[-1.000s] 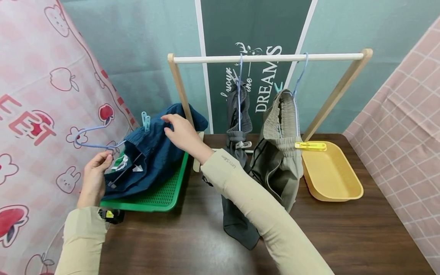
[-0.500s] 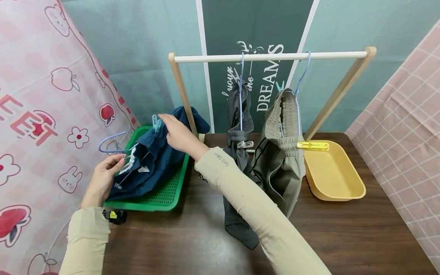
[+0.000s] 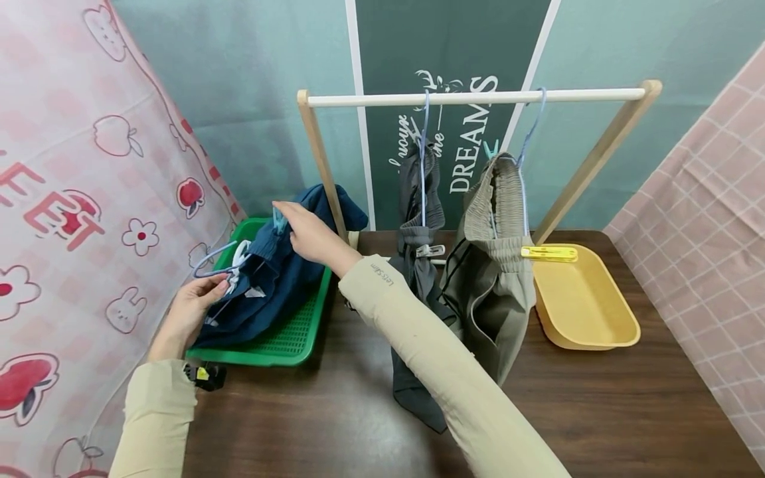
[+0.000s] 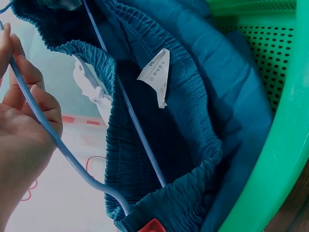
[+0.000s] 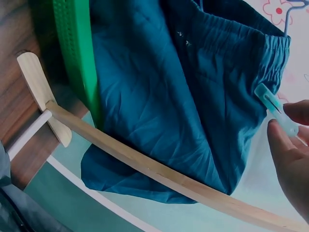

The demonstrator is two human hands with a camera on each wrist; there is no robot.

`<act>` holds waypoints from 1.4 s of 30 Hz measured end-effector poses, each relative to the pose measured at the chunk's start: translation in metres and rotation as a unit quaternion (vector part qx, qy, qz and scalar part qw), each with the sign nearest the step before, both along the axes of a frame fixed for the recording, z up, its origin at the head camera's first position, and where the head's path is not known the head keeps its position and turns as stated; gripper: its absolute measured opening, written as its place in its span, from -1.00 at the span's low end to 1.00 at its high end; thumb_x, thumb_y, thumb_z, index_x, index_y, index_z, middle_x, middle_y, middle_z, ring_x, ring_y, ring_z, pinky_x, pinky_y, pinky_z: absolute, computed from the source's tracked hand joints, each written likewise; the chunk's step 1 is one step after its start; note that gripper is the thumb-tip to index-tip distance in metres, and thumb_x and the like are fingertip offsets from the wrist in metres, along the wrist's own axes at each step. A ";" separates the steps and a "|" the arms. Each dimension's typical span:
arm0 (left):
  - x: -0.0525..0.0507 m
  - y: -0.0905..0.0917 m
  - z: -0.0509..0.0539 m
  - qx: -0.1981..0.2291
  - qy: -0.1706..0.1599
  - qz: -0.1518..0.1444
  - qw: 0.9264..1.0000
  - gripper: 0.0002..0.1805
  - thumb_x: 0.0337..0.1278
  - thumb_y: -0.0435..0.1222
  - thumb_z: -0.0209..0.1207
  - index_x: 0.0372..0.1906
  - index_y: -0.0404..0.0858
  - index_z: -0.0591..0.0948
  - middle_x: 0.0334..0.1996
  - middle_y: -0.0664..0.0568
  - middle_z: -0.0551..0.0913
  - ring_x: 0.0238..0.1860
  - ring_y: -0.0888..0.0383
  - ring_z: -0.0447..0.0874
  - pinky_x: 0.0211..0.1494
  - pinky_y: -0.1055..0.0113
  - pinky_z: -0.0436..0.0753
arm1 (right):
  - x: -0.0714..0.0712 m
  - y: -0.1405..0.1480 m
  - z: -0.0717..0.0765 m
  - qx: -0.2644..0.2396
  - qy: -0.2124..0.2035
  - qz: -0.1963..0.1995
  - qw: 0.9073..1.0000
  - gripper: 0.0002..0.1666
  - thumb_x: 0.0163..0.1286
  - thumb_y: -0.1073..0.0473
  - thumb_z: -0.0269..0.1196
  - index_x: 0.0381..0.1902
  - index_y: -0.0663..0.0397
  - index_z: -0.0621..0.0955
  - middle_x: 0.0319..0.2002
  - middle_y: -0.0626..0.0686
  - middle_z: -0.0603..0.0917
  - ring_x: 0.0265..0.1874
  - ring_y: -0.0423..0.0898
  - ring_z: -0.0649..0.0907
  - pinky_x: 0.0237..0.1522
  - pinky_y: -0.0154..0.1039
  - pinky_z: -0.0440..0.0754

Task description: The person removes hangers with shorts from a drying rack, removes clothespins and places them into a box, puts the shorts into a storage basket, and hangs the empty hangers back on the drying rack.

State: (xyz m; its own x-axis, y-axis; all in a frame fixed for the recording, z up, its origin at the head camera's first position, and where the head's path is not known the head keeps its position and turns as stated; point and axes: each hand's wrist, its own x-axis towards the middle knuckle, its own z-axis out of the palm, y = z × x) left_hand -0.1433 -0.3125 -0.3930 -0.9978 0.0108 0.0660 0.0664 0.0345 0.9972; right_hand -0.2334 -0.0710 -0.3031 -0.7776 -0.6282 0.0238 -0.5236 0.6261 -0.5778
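Observation:
My left hand [image 3: 190, 309] holds a light-blue wire hanger [image 4: 72, 162], which passes inside the elastic waistband of blue pants [image 5: 159, 96]. A white drawstring [image 4: 99, 94] and a white tag [image 4: 157, 77] show at the waistband. Across from it, my right hand [image 3: 313, 232] pinches a light-blue clothespin [image 5: 276, 110] at the far edge of that waistband. Part of a red clip [image 4: 153, 225] is visible at the near end, beside the hanger. The pants lie over a green basket [image 3: 287, 355], with one part reaching behind the rack's left post.
A rack with a white rail [image 3: 370, 100] stands at the back. From it hang dark grey pants [image 3: 418, 279] and grey-green pants [image 3: 508, 292], the latter with a yellow clothespin [image 3: 550, 253]. At right sits a yellow tray [image 3: 624, 332].
My left hand has moved right, bringing the hanger and waistband closer over the basket. My right hand has come to the light-blue clothespin and now pinches it.

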 end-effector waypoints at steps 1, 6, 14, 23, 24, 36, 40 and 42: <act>0.000 0.001 0.000 0.000 0.001 0.000 1.000 -0.64 0.33 -0.42 0.04 -0.33 0.15 0.67 -0.39 0.40 0.63 -0.30 0.48 0.51 -0.16 0.67 0.42 | 0.000 0.000 0.000 0.001 0.003 -0.001 1.000 -0.29 0.49 0.35 -0.05 0.51 0.00 0.02 0.49 0.05 0.13 0.42 -0.09 0.30 0.33 -0.30 0.38; -0.002 0.003 -0.001 0.002 0.004 0.007 1.000 -0.67 0.32 -0.41 0.05 -0.31 0.12 0.66 -0.37 0.39 0.63 -0.28 0.47 0.50 -0.15 0.67 0.42 | 0.001 0.003 0.000 -0.011 0.043 -0.002 0.999 -0.37 0.46 0.34 0.02 0.45 -0.02 0.22 0.38 0.05 0.33 0.23 -0.09 0.50 0.12 -0.33 0.52; -0.004 0.007 -0.001 0.019 0.008 0.014 1.000 -0.68 0.31 -0.42 0.06 -0.30 0.11 0.67 -0.37 0.36 0.62 -0.28 0.43 0.51 -0.14 0.65 0.44 | 0.002 0.012 -0.008 -0.040 0.113 -0.013 0.993 -0.57 0.39 0.28 0.15 0.22 0.04 0.49 0.24 0.00 0.51 0.09 -0.15 0.61 0.13 -0.38 0.54; -0.008 0.012 -0.002 0.050 0.029 0.027 0.998 -0.66 0.30 -0.45 0.05 -0.31 0.06 0.69 -0.36 0.34 0.62 -0.30 0.40 0.53 -0.16 0.64 0.50 | 0.007 0.017 -0.008 0.059 0.228 -0.006 0.972 -0.68 0.42 0.15 0.14 0.10 0.00 0.58 0.05 -0.02 0.64 -0.04 -0.17 0.66 0.00 -0.37 0.60; -0.009 0.012 -0.002 0.050 0.030 0.030 0.998 -0.66 0.30 -0.46 0.04 -0.31 0.05 0.69 -0.35 0.34 0.62 -0.30 0.40 0.53 -0.17 0.64 0.50 | 0.008 0.017 -0.008 0.065 0.236 -0.007 0.969 -0.70 0.43 0.15 0.14 0.08 -0.01 0.59 0.02 -0.03 0.65 -0.07 -0.17 0.66 -0.03 -0.37 0.61; -0.012 0.013 -0.007 0.069 0.037 0.079 0.994 -0.70 0.28 -0.39 0.09 -0.32 0.08 0.71 -0.37 0.35 0.63 -0.30 0.40 0.48 -0.20 0.65 0.45 | 0.002 0.028 -0.007 0.014 0.242 -0.069 0.968 -0.68 0.45 0.11 0.11 0.07 0.01 0.63 -0.05 -0.01 0.71 -0.10 -0.16 0.69 -0.04 -0.34 0.63; -0.012 0.010 -0.009 0.056 0.025 0.105 0.993 -0.70 0.28 -0.37 0.10 -0.34 0.12 0.70 -0.38 0.37 0.62 -0.30 0.42 0.48 -0.19 0.66 0.44 | -0.001 0.032 -0.001 -0.027 0.202 -0.107 0.973 -0.63 0.40 0.11 0.17 0.13 0.04 0.60 0.04 0.02 0.68 -0.05 -0.15 0.69 -0.01 -0.33 0.62; -0.013 0.010 -0.009 0.042 0.007 0.123 0.991 -0.70 0.28 -0.36 0.10 -0.35 0.15 0.69 -0.38 0.39 0.60 -0.29 0.42 0.46 -0.19 0.66 0.43 | -0.002 0.032 0.000 -0.044 0.180 -0.124 0.975 -0.59 0.39 0.10 0.19 0.17 0.06 0.57 0.06 0.05 0.66 -0.04 -0.14 0.68 -0.04 -0.33 0.63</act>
State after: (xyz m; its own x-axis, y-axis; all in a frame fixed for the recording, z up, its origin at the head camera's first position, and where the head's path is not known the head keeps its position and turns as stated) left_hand -0.1559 -0.3020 -0.4022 -0.9684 -0.2395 0.0702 0.0800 -0.0316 0.9963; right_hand -0.2357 -0.0390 -0.3034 -0.8369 -0.4048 0.3685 -0.5408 0.7155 -0.4422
